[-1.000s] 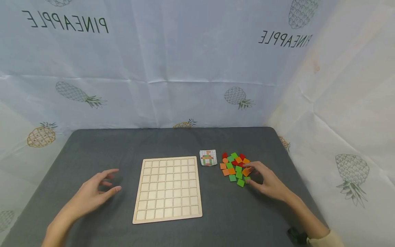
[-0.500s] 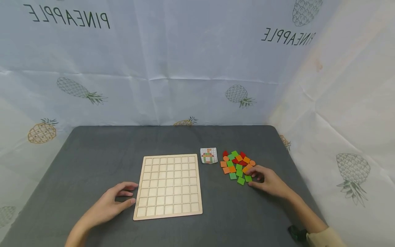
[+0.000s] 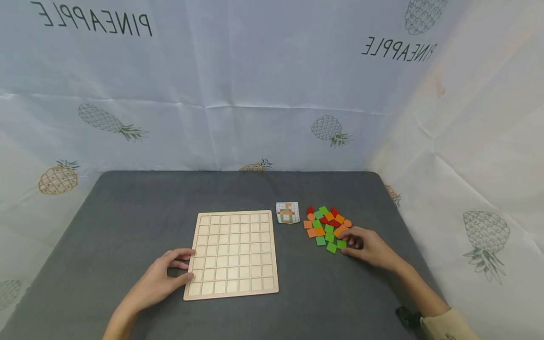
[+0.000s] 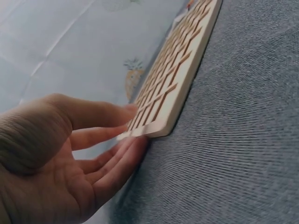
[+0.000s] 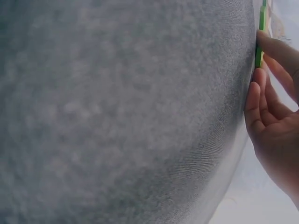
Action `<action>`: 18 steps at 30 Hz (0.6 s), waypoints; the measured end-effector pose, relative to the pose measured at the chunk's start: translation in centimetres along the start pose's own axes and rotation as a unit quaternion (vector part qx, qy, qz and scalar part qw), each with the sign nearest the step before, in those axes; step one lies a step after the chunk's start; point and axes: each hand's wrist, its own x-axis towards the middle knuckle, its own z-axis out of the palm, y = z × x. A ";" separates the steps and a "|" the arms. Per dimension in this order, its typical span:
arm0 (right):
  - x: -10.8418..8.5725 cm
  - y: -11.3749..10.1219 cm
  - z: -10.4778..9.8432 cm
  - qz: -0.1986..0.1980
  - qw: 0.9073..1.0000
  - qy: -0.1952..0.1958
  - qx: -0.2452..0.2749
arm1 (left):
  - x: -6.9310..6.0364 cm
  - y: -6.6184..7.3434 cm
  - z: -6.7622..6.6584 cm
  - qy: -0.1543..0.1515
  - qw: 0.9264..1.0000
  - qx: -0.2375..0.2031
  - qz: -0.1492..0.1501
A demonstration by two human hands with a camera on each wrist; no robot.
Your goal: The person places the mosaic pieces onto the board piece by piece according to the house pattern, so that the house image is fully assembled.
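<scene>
A pale wooden grid board [image 3: 233, 255] lies flat on the table. At its left edge, my left hand [image 3: 159, 279] pinches the rim, with the thumb over the top and the fingers at the side, as the left wrist view shows. Right of the board is a cluster of small flat tiles in green, orange and red. My right hand [image 3: 374, 248] is at the cluster's near right side. Its thumb and fingertips stand on either side of a green square tile [image 3: 342, 244], touching it. An orange tile [image 3: 338, 230] lies beside the index fingertip.
A small paper pattern card [image 3: 287, 213] with a coloured grid picture lies between the board and the tiles. The dark grey table [image 3: 140, 203] has a pineapple-print cloth [image 3: 255, 71] behind it. A dark object [image 3: 408, 316] is by the right forearm.
My left hand has come rightward from the bare table onto the board's left edge. The right hand has shifted only slightly at the tiles, uncovering an orange round tile.
</scene>
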 end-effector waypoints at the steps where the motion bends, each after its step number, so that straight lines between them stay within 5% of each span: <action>1: 0.0 0.0 0.0 -0.001 1.000 0.000 -0.004 | 0.0 -0.1 0.0 0.001 1.000 0.002 -0.001; 9: 0.2 -0.5 -0.2 -0.007 1.000 0.011 -0.003 | 0.0 -0.5 0.3 0.004 1.000 -0.006 -0.003; 18: 1.8 -2.4 0.0 -0.012 1.000 0.008 0.017 | -0.3 -1.0 0.0 -0.039 0.996 -0.074 0.006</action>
